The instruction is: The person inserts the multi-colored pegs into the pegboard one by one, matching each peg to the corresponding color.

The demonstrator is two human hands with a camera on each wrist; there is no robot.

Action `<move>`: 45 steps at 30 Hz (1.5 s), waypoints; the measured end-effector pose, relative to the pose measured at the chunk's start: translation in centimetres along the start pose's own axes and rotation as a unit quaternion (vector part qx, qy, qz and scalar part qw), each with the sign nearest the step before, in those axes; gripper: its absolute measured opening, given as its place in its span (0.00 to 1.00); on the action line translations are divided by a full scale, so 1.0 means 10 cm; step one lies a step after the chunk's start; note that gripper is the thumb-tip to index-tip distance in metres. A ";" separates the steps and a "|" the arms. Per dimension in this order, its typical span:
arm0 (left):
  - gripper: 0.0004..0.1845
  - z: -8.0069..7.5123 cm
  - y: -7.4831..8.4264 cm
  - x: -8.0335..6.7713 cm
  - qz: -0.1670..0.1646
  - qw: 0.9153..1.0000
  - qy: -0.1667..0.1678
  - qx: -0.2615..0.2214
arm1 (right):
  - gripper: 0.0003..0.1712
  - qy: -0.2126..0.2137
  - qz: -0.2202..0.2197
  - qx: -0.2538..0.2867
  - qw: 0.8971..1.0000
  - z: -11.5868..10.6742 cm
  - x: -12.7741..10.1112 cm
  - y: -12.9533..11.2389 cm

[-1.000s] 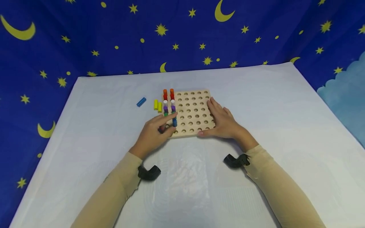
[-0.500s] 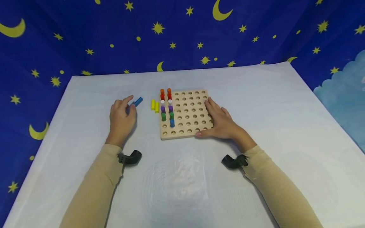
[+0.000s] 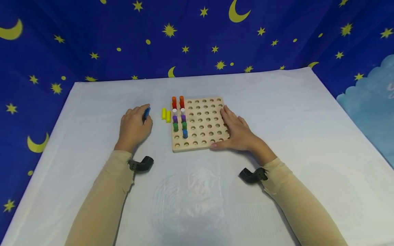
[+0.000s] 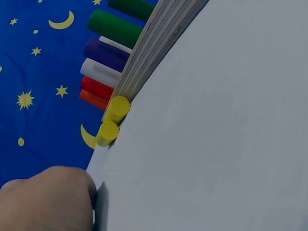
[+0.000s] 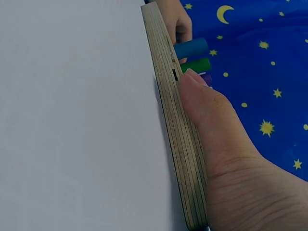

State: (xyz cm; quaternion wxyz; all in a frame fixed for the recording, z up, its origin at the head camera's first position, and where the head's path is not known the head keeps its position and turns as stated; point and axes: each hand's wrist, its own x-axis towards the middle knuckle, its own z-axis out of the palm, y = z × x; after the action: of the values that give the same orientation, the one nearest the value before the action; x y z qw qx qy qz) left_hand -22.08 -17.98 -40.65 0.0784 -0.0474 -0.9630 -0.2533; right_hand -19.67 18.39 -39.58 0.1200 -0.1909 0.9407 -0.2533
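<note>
My left hand pinches a blue peg between thumb and fingers, left of the wooden pegboard. Only the back part of that hand shows in the left wrist view, and its peg is hidden there. My right hand rests along the board's right side with spread fingers, thumb at the front edge. Two columns of upright pegs fill the board's left part: orange, red, white, purple and green in both. A standing blue peg is in the second column only; the hole to its left is bare.
Two yellow pegs lie side by side on the white-covered table, just left of the board. Rows of bare holes take up the rest of the board. A blue curtain with moons and stars hangs behind the table.
My left hand has gone from the blue peg on the board leftward to the loose blue peg and taken hold of it. The right hand stays on the board.
</note>
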 end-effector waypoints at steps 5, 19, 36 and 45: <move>0.26 0.00 0.01 -0.05 -0.003 1.000 0.000 -0.022 | 0.79 0.000 -0.001 0.001 1.000 0.00 0.01 0.00; 0.21 0.06 0.11 -0.33 0.000 0.984 0.028 -0.174 | 0.79 -0.007 -0.007 0.002 1.000 0.04 0.02 0.00; 0.24 0.19 0.39 -0.52 0.033 0.956 -0.044 -0.289 | 0.80 -0.005 -0.003 0.000 1.000 -0.01 -0.01 0.02; 0.20 0.18 0.55 -0.56 0.076 0.966 -0.023 -0.245 | 0.79 -0.004 -0.002 0.002 1.000 -0.02 -0.01 -0.01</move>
State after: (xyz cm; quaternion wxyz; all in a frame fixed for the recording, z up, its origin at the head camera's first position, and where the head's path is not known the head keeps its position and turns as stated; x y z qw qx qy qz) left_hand -16.10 -12.63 -40.49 0.0610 -0.1445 -0.8668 -0.4733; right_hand -19.60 18.46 -39.35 0.1234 -0.1931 0.9395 -0.2547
